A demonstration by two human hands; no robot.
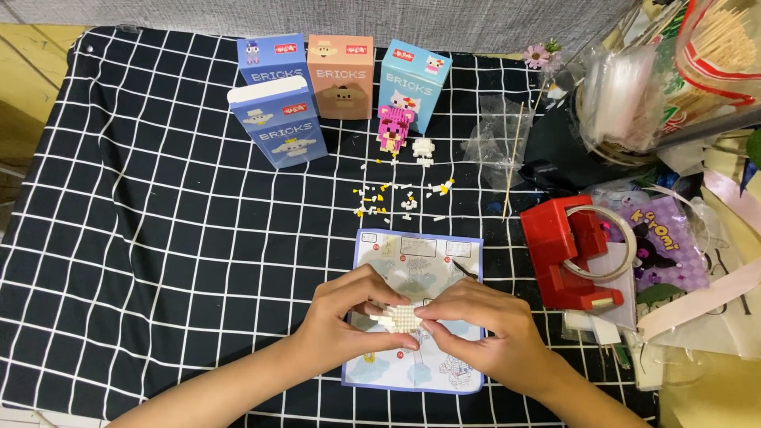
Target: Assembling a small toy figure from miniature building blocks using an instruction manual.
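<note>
Table's covered with a black cloth with a white grid, slightly rumpled. Yellowish wooden tabletop peeks out past the left edge, and a grey woven fabric runs along the far edge. Lighting's even, pretty soft.

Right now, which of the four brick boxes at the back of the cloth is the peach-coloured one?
The peach box is second from the right, between the dark blue box and the light blue box; the fourth box is also blue.

A single head-worn camera looked steeply down from close above the table, facing away from the wearer; both forearms entered from the bottom edge, boxes standing far beyond each grip.
</note>
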